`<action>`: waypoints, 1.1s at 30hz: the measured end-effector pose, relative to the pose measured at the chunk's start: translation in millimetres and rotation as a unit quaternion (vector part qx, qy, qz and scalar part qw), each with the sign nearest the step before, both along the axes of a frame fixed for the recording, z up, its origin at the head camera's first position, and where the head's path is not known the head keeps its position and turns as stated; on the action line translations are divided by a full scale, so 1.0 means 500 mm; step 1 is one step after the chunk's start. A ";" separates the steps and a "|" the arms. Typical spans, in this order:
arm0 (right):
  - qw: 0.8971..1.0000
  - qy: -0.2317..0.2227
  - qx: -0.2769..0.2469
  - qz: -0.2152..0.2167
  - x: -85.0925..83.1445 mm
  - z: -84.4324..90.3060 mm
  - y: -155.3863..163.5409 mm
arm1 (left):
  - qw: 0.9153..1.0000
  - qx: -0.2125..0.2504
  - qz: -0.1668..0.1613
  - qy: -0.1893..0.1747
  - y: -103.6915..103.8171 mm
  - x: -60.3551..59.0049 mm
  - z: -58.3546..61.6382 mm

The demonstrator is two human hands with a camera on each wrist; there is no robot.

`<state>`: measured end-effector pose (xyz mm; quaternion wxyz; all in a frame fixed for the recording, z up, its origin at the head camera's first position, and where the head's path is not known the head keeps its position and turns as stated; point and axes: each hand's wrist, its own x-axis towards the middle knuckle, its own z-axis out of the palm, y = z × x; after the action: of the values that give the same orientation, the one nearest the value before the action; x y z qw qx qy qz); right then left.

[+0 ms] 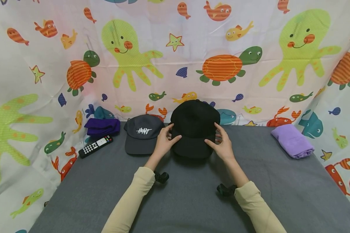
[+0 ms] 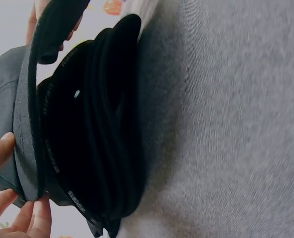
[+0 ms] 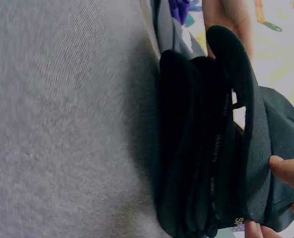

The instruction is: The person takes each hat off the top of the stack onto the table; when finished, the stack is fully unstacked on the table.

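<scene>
A black cap (image 1: pixel 194 118) is held from both sides, its brim toward me. My left hand (image 1: pixel 164 141) pinches its left edge between thumb and fingers; my right hand (image 1: pixel 223 143) does the same on the right. Seen in the left wrist view, the held cap (image 2: pixel 25 124) sits over a stack of dark caps (image 2: pixel 119 163) on the grey cloth, its brim raised above them. The right wrist view shows the same stack (image 3: pixel 174 144) under the cap's brim (image 3: pixel 255 163). Whether the crowns touch inside is hidden.
Left of the stack lies a dark grey cap (image 1: pixel 144 134) with white lettering. Farther left are a black remote control (image 1: pixel 95 146) and folded dark purple cloth (image 1: pixel 102 126). A folded lilac cloth (image 1: pixel 293 141) lies at right. A patterned curtain (image 1: pixel 169 103) hangs behind the grey table (image 1: pixel 189 200).
</scene>
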<state>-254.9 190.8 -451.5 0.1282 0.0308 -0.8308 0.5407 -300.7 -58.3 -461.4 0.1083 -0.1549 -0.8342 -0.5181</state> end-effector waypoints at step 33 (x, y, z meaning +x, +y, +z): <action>0.998 -0.009 0.058 0.033 0.104 0.039 0.099 | 0.998 0.002 -0.062 -0.032 0.055 0.111 0.011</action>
<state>-202.7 240.3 -432.1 0.1007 0.0604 -0.8606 0.4956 -245.4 -30.9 -456.1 0.0498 -0.1894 -0.8250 -0.5301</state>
